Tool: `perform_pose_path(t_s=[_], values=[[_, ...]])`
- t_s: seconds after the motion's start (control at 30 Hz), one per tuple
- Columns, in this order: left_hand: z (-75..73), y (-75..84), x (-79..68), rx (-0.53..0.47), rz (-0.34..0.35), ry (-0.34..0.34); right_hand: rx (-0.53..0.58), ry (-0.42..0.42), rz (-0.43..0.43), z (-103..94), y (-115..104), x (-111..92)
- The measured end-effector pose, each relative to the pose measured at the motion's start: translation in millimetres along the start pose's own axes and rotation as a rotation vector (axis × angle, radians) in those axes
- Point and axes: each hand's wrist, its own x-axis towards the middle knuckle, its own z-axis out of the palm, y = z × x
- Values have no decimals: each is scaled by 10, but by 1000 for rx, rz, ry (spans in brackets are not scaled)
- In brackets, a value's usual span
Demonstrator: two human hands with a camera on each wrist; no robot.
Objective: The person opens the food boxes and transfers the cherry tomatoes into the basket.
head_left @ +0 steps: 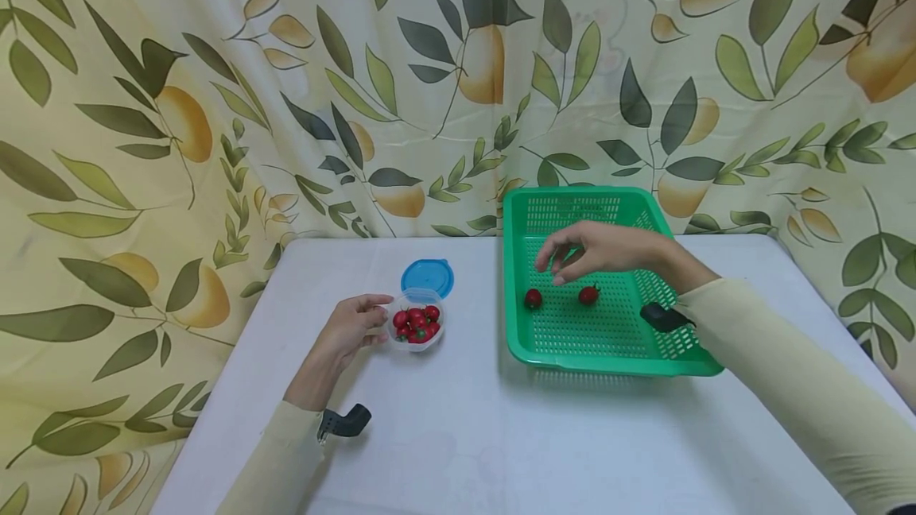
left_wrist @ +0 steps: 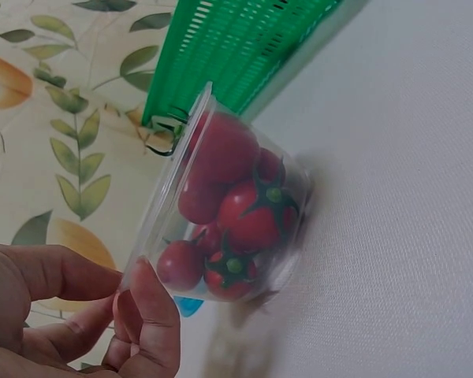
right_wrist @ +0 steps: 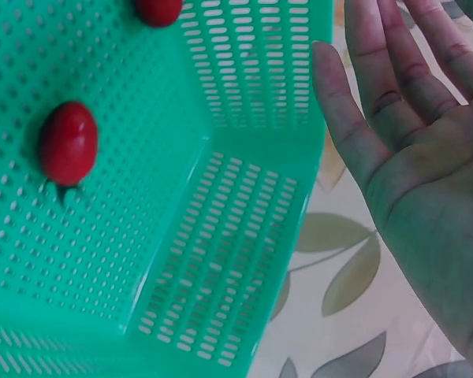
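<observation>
My left hand [head_left: 348, 326] pinches the rim of a small clear plastic tub [head_left: 418, 347] between thumb and fingers. Several cherry tomatoes [left_wrist: 252, 219], some with green calyxes, fill the tub, which rests on the table. Over the green plastic basket [head_left: 565, 358] hangs my right hand [head_left: 590, 249], its fingers loosely bent and holding nothing. Two cherry tomatoes lie on the basket's floor below it: one tomato [head_left: 533, 298] near the left wall, the other tomato [head_left: 589, 295] nearer the middle. In the right wrist view the palm [right_wrist: 433, 177] faces the basket with the fingers spread.
A blue lid [head_left: 428, 278] lies flat just behind the tub. White cloth covers the table [head_left: 458, 427], and a leaf-and-fruit patterned curtain [head_left: 300, 102] hangs along its back and left. The basket's slotted walls rise around the two tomatoes.
</observation>
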Motion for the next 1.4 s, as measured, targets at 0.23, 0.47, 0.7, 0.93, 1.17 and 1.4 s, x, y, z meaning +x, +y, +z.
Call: perform_pose_path(t_s=[0.23,0.47,0.7,0.93,1.17,1.4], values=[[-18,-1,1,0,3,-3,6,-21,-29,51,-137,183],[-16,-9,14,-4,-1,-2,27,-63,-24,122,-286,366],[-13,-16,32,-4,-6,3,21,-118,-53,201,-464,578],[-19,-17,34,-6,-10,-2,1,-198,-87,314,-636,821],[-20,-21,39,-5,-5,-8,-24,-285,-123,446,-758,1039],[-33,-25,26,-9,10,-18,-29,-347,-151,561,-830,1211]])
